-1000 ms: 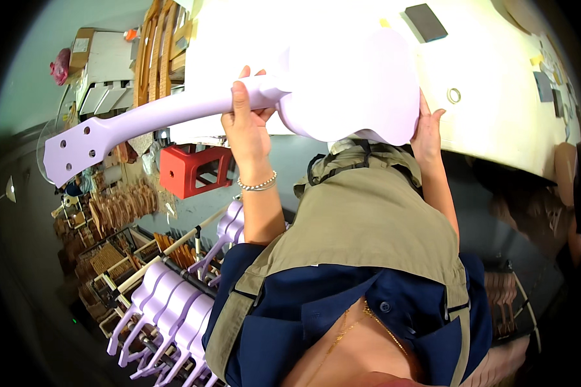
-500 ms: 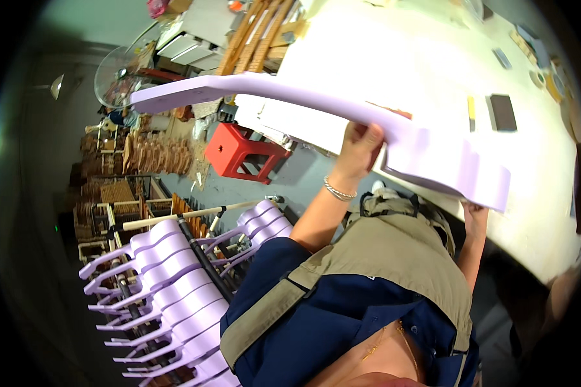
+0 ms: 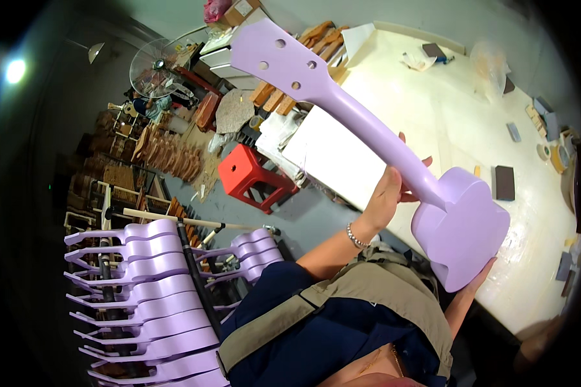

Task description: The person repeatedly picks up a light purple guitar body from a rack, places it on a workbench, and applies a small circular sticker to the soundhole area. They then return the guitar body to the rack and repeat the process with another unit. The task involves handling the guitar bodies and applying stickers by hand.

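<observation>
A lilac-painted ukulele point(image 3: 461, 222) without strings is held up over the near edge of the white worktable. Its back faces me, and its headstock, with several peg holes, points to the upper left. My left hand point(image 3: 390, 190) cradles the neck close to the body, thumb on the near side and fingertips showing beyond it. At the lower end of the body, my right hand point(image 3: 479, 278) grips the edge; most of its fingers are hidden behind the instrument.
The white worktable point(image 3: 368, 151) carries a dark sanding block point(image 3: 505, 183) and tape rolls point(image 3: 557, 158). A red stool point(image 3: 248, 171) stands left of it. Several lilac ukuleles point(image 3: 155, 284) hang on a rack at lower left. Farther back stands a fan point(image 3: 158, 64).
The ukulele has turned from its side edge to show its back and full headstock. Its headstock has risen and its body has come lower, with both hands still on it.
</observation>
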A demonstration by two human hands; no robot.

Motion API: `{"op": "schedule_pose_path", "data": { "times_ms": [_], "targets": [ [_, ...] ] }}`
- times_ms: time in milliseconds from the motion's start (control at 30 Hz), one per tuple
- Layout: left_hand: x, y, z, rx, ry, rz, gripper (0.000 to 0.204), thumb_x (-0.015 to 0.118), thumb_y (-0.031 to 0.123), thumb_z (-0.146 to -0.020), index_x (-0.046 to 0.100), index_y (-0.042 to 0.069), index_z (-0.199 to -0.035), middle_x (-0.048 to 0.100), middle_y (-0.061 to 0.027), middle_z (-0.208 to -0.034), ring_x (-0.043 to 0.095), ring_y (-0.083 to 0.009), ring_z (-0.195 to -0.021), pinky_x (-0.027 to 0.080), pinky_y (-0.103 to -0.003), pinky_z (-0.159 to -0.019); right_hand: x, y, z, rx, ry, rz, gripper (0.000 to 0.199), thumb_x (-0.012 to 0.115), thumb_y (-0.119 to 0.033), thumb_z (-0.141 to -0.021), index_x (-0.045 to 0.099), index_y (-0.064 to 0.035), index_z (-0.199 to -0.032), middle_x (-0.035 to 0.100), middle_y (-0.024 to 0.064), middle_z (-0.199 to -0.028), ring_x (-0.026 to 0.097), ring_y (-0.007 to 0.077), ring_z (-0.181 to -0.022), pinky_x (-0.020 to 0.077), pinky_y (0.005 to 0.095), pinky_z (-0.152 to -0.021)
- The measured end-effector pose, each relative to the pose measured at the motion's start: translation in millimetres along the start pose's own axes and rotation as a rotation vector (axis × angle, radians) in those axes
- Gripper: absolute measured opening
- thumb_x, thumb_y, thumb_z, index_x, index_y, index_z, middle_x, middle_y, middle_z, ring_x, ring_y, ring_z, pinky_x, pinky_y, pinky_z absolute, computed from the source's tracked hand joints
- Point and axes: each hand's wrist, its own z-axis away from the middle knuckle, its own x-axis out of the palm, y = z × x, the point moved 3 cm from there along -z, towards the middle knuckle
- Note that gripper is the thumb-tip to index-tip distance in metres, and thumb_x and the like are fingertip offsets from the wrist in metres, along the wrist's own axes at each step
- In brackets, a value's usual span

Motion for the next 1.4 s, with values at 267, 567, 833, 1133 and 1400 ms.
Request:
{"op": "schedule_pose_path", "data": {
  "times_ms": [267, 567, 833, 1133, 1400],
  "targets": [
    [-2.2, -1.3, 1.7, -0.065, -0.022, -0.024, 0.074, 0.01, 0.064, -0.085, -0.012, 0.02, -0.141, 0.042, -0.0188, -0.131, 0.058, -0.0212, -0.1, 0.051, -0.035, -0.083, 0.7, 9.2, -7.1, 0.048, -0.036, 0.067, 0.053, 0.023, -0.038, -0.095, 0.031, -0.0031, -0.134, 0.041, 0.0131, -0.13, 0.044, 0.0264, -0.116, 0.0383, 0.0382, -0.096],
    [-0.4, -3.0, 3.0, -0.076, -0.016, 0.059, 0.071, 0.013, 0.06, -0.089, -0.002, 0.017, -0.143, 0.045, -0.0151, -0.13, 0.057, -0.0206, -0.102, 0.05, -0.032, -0.084, 15.8, 5.9, 1.9, -0.009, 0.017, 0.023, 0.046, 0.027, -0.033, -0.096, 0.037, 0.0002, -0.127, 0.048, 0.0142, -0.118, 0.052, 0.0238, -0.105, 0.0456, 0.0358, -0.087],
    [2.9, -2.3, 1.8, -0.067, -0.036, 0.072, 0.071, 0.013, 0.06, -0.089, -0.002, 0.016, -0.143, 0.045, -0.015, -0.13, 0.056, -0.0209, -0.104, 0.049, -0.032, -0.084, 50.3, -2.1, 20.5, 0.118, 0.032, -0.033, 0.061, 0.016, -0.048, -0.094, 0.025, -0.0064, -0.138, 0.035, 0.0127, -0.136, 0.039, 0.0286, -0.121, 0.0339, 0.04, -0.1],
    [-0.3, 6.8, 1.8, 0.028, 0.017, -0.02, 0.063, 0.03, 0.042, -0.095, 0.007, 0.007, -0.142, 0.05, -0.0149, -0.124, 0.05, -0.0221, -0.113, 0.046, -0.032, -0.089, 6.3, 29.9, 8.9, 0.075, -0.073, -0.109, 0.061, 0.016, -0.048, -0.094, 0.023, -0.0074, -0.139, 0.033, 0.0114, -0.138, 0.037, 0.0289, -0.123, 0.0326, 0.041, -0.102],
    [-24.5, -8.6, -26.0, 0.049, 0.339, 0.074, 0.043, 0.042, 0.017, -0.095, 0.031, -0.003, -0.13, 0.048, -0.0224, -0.121, 0.055, -0.0356, -0.106, 0.049, -0.041, -0.087, -53.8, 46.1, -11.1, -0.085, 0.192, 0.759, 0.048, 0.037, -0.036, -0.096, 0.058, 0.0063, -0.104, 0.063, 0.0118, -0.091, 0.056, 0.0168, -0.085, 0.044, 0.0305, -0.082]
  ]
}}
